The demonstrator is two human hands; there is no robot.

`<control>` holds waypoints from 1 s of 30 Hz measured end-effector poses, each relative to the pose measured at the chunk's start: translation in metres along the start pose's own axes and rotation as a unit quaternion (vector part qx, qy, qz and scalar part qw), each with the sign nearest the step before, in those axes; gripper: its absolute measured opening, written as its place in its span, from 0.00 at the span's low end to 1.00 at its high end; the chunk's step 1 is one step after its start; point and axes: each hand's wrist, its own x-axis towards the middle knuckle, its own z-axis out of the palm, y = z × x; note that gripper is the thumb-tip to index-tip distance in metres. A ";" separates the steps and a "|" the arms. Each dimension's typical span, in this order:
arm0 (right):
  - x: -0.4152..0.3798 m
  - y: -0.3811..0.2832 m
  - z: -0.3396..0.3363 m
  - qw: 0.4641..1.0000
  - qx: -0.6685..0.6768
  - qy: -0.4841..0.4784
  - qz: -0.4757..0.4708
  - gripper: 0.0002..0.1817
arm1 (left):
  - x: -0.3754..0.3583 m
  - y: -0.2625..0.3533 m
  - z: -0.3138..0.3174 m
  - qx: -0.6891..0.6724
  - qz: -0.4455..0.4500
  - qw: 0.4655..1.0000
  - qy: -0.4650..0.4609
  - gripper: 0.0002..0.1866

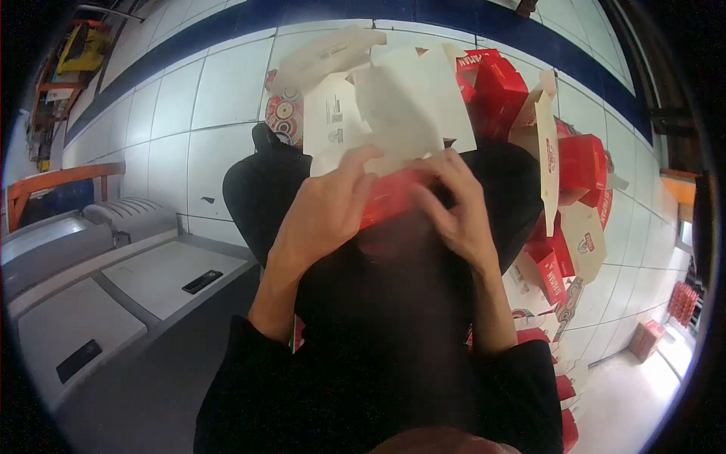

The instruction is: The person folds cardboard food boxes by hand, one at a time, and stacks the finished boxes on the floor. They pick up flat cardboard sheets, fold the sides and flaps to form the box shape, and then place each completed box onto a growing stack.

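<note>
A red and white food carton point(389, 198), partly folded, lies in my lap between both hands. My left hand point(329, 203) has its fingers bent around the carton's left side, thumb toward the red part. On the opposite side, my right hand point(457, 200) curls its fingers over the red edge; they are slightly blurred. Past the fingertips, flat white carton sheets point(401, 94) with small dark printing overlap each other. A patterned carton piece point(286, 117) shows at their left edge.
Folded red cartons point(497, 94) and more cartons point(582, 168) crowd the tiled floor point(227, 94) to my right, some running back beside my arm. At left stands a grey unit with white panels point(162, 276). An orange wooden frame point(64, 181) is behind it.
</note>
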 end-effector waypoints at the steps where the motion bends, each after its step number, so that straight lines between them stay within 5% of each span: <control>1: -0.001 0.003 0.002 0.999 -0.026 -0.020 0.004 0.12 | 0.001 -0.006 0.006 0.020 0.042 0.999 0.000 0.16; 8: 0.002 0.011 0.021 0.984 -0.100 0.140 -0.035 0.11 | 0.006 -0.008 -0.001 0.102 0.129 0.986 -0.031 0.11; 12: -0.001 0.009 0.017 0.998 -0.013 0.053 -0.010 0.14 | 0.004 -0.020 0.006 0.120 0.216 0.969 0.020 0.09; 21: -0.014 0.007 -0.001 0.994 0.081 -0.079 0.007 0.10 | 0.002 0.002 -0.002 -0.069 0.103 0.992 -0.025 0.15; 23: -0.028 0.015 -0.014 0.985 0.149 -0.053 0.069 0.05 | 0.007 -0.004 -0.003 -0.175 0.257 0.951 0.013 0.20; 24: -0.035 0.032 -0.022 0.982 0.184 -0.025 0.038 0.05 | 0.010 0.001 0.003 -0.332 0.242 0.907 0.096 0.15; 26: -0.059 0.054 -0.045 0.878 0.434 0.002 0.201 0.05 | 0.027 -0.004 -0.008 -0.358 0.213 0.891 0.181 0.16; 28: -0.053 0.040 -0.062 0.926 0.315 -0.052 0.202 0.04 | 0.055 -0.011 -0.001 -0.234 0.154 0.943 0.178 0.19; 29: -0.050 0.035 -0.067 0.955 0.191 -0.106 0.199 0.03 | 0.064 -0.015 -0.002 -0.042 0.138 0.983 0.113 0.24; 30: -0.050 0.034 -0.065 0.955 0.191 -0.106 0.199 0.03 | 0.075 -0.030 0.011 -0.044 0.035 0.998 -0.015 0.31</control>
